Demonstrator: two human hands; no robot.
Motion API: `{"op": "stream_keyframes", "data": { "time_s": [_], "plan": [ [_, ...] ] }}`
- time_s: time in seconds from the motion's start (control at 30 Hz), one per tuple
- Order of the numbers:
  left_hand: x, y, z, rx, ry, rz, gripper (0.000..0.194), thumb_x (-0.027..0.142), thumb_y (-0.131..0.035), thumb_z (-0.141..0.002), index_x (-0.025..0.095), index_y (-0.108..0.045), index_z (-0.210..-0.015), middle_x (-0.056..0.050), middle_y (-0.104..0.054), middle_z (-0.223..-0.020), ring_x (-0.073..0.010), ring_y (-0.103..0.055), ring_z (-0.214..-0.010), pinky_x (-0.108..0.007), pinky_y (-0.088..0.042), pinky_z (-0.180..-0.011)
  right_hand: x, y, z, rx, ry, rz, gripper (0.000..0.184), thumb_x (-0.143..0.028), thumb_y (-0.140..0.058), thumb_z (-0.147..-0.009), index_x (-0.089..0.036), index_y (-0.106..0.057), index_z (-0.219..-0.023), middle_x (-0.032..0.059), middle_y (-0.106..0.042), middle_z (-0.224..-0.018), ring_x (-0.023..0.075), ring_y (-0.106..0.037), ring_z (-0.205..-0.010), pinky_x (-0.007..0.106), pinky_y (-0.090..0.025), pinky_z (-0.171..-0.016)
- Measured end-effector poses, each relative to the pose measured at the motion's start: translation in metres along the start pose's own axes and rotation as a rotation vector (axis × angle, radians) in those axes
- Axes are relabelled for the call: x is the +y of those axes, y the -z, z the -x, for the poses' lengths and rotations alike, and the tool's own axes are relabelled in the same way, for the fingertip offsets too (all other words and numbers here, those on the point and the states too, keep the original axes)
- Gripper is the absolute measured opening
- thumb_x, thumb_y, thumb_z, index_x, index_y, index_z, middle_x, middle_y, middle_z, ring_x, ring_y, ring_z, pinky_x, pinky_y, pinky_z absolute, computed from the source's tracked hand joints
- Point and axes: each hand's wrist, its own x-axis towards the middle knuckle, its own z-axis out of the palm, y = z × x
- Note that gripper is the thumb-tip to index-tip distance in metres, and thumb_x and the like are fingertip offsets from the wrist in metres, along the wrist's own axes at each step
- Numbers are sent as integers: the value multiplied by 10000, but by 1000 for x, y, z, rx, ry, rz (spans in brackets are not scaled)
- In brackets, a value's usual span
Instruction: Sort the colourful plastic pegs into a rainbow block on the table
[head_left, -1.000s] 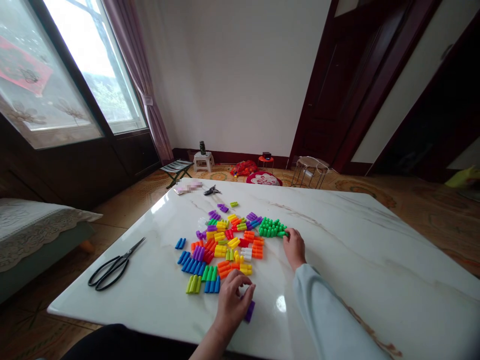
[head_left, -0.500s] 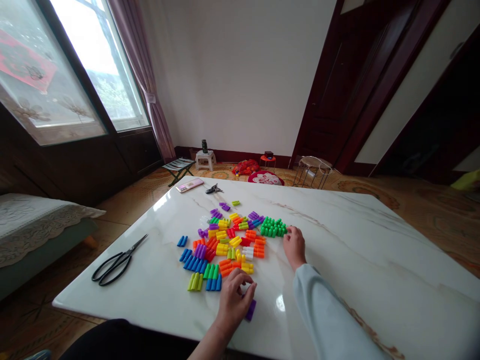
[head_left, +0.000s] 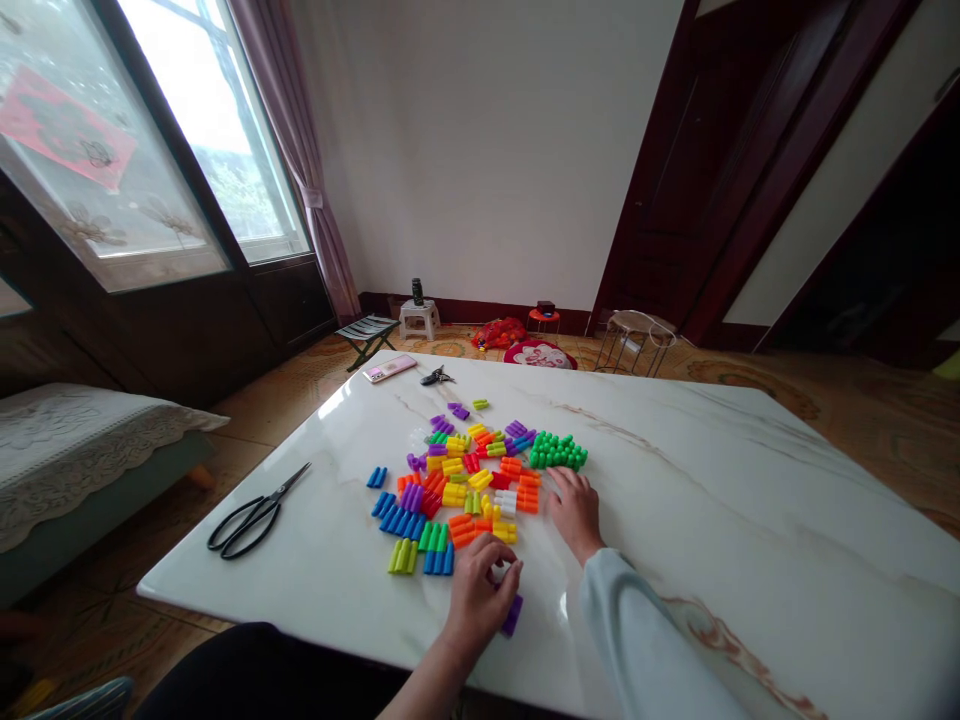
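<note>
Glossy, multicoloured plastic pieces [head_left: 454,495] lay on the white counter [head_left: 712,470], a knobbly green cluster [head_left: 557,451] at their right. Near it, the right hand [head_left: 577,510] had loosely parted fingers; whether the curled left hand [head_left: 478,592] gripped a purple piece [head_left: 513,615], I couldn't tell.

Green blocks [head_left: 559,452] bunched beside loose multicoloured blocks [head_left: 454,495]; purple block [head_left: 513,616] partly hidden.

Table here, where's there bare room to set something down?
The widest bare stretch of table lies right of the green pieces and the right sleeve. A smaller patch lies between the scissors and blue blocks. Left of the green pieces it's crowded with colored blocks, down to the left hand.
</note>
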Motion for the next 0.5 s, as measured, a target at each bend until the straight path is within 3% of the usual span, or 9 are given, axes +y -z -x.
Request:
{"op": "stream_keyframes", "data": {
  "time_s": [0.2, 0.37, 0.5],
  "plan": [
    [1, 1, -1, 12, 6, 28, 76, 196, -548, -806, 190, -595, -746, -18, -574, -751, -103, -501, -589, -200, -406, -500, -6, -2, 21, -95, 99, 108, 430, -189, -385, -902, -183, -539, -1304, 71, -480, -1383, 218, -408, -1245, 368, -294, -1046],
    [5, 1, 3, 53, 22, 28, 94, 154, -514, -818, 196, -594, -796, -20, -608, -774, -112, -555, -629, -210, -451, -546, -15, -3, 39, -124, 85, 207, 445, -254, -311, -945, -195, -493, -1348, 65, -381, -1464, 237, -298, -1344, 451, -241, -1079],
    [7, 16, -15, 81, -39, 9, 131, 138, -488, -840, 199, -598, -873, -24, -645, -815, -125, -603, -722, -217, -486, -614, -22, 1, 41, -121, 77, 229, 458, -229, -302, -937, -183, -494, -1350, 75, -386, -1460, 245, -305, -1340, 468, -235, -1084]
  ]
}}
